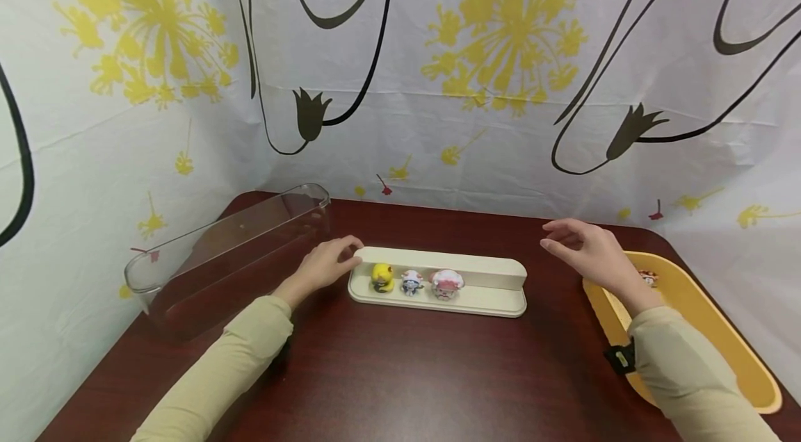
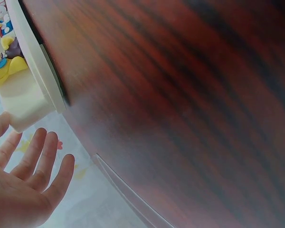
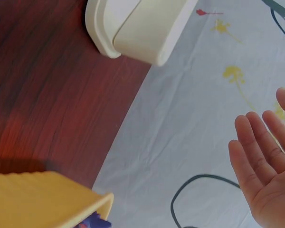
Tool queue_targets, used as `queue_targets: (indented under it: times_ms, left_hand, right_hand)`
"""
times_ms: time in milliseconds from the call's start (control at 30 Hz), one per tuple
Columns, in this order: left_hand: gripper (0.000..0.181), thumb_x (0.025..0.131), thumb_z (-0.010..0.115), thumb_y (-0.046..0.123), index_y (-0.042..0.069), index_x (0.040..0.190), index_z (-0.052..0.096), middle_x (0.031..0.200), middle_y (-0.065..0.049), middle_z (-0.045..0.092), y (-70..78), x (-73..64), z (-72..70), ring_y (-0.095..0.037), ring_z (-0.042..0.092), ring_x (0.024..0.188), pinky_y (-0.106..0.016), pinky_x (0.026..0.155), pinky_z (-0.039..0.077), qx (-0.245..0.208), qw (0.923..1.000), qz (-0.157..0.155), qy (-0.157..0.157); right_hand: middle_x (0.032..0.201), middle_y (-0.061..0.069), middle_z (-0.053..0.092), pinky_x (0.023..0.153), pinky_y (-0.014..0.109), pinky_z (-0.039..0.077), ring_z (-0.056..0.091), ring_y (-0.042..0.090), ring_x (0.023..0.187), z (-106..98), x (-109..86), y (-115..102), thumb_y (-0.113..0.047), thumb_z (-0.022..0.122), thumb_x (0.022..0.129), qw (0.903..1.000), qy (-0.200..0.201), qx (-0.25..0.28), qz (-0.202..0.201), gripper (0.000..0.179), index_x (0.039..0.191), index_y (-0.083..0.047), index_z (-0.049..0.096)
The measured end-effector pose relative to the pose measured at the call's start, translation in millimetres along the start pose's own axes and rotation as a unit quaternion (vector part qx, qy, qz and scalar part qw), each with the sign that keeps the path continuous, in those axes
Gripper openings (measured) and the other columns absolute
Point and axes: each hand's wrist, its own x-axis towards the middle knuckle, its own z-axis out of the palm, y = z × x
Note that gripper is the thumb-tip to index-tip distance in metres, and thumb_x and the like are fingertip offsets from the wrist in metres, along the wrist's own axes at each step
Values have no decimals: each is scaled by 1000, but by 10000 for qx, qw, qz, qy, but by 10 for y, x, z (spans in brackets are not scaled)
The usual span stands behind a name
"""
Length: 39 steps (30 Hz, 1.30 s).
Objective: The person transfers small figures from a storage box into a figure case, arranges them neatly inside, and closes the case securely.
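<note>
A cream two-level display base (image 1: 494, 295) lies across the middle of the table. On its lower step stand three small figurines: a yellow one (image 1: 382, 278), a white one with blue (image 1: 411, 282) and a pink-and-white one (image 1: 447, 284). My left hand (image 1: 322, 265) is at the base's left end, fingertips right at its back corner; in the left wrist view its fingers (image 2: 36, 159) are spread and lightly bent. My right hand (image 1: 594, 254) is raised between the base and the yellow tray (image 1: 719, 345), its fingers relaxed and holding nothing.
On the left lies a clear plastic box-shaped cover (image 1: 228, 244). Inside the yellow tray a small red-and-white figurine (image 1: 649, 278) shows beside my right forearm; a purple piece (image 3: 94, 221) appears there in the right wrist view. Patterned white cloth (image 1: 407, 164) hangs behind the table.
</note>
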Motion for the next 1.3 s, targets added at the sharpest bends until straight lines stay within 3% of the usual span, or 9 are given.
queue_targets:
  times_ms: [233,433,667,900,1133,1300]
  left_hand:
    - [23,86,57,29,20,107,55,98,-1,59,0,-4,2,-18,55,88,-39,67,43,11,10000,-32,15]
    - [23,86,58,28,20,108,55,98,-1,58,-2,-7,4,-18,54,88,-38,66,43,25,10000,10,13]
    - [23,86,57,28,21,108,55,99,-1,58,-6,-1,4,-18,54,88,-38,66,43,-4,10000,-17,-17]
    - [23,86,58,28,21,107,55,98,-1,58,2,0,2,-17,54,87,-37,66,43,21,10000,-38,-17]
    - [23,86,58,28,20,108,55,98,-1,58,3,-11,-3,-17,54,87,-37,66,43,39,10000,-24,-15]
    - [24,86,58,28,20,108,55,98,-1,58,3,-9,2,-18,54,87,-37,66,43,19,10000,-31,-19]
  right_hand:
    - [91,9,63,65,40,45,59,26,79,-140,-25,75,-28,59,85,9999,62,-98,38,31,108,-7,58]
    - [96,8,62,64,39,44,58,24,82,-268,-39,131,-32,57,86,9991,56,-224,349,34,111,-10,57]
    - [94,10,63,60,25,42,54,0,74,-449,-44,205,-32,56,86,9983,116,-217,525,34,111,-10,57]
    - [96,12,62,59,17,40,52,-7,73,-578,-68,373,-29,56,87,9969,242,90,749,33,113,-8,56]
    - [87,-19,59,61,13,40,53,-7,77,-676,-118,504,-23,56,87,9951,289,471,814,33,114,-5,54]
    - [86,-21,59,63,12,42,55,-6,77,-690,-143,573,-18,55,88,9906,287,1048,830,28,113,-6,53]
